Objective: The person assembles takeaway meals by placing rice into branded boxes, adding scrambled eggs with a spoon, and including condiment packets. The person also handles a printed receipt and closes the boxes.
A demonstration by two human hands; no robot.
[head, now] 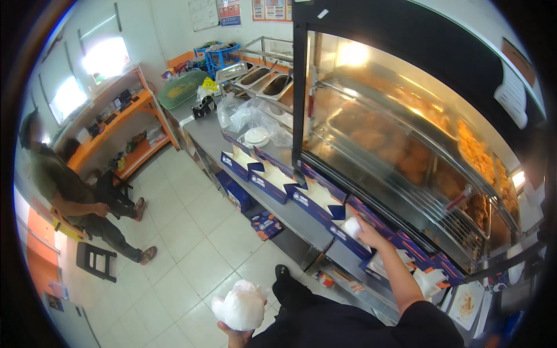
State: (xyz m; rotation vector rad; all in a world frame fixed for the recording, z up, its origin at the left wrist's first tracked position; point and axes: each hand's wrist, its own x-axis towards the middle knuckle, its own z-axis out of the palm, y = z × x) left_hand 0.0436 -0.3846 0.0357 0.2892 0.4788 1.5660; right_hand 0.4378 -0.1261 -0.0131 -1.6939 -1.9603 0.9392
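My left hand [237, 332], at the lower middle, holds a bundle of white paper-like packets [240, 305] over the tiled floor. To the right, my right hand [369, 235] grips a small white packet [352, 227] inside an open blue cardboard food box [351, 243]. More open blue boxes stand in a row along the metal counter, among them one at the far end [236, 164] and one beside it [269, 185]. White paper liners [430, 280] show in the boxes nearer my right arm. What the packets contain is hidden.
A heated glass display cabinet [374, 152] with fried food rises behind the boxes. On the counter [204, 135] lie plastic bags [256, 115] and a round white object [256, 137]. A seated person [65, 187] is at the left, near a black step stool [96, 262] on the floor.
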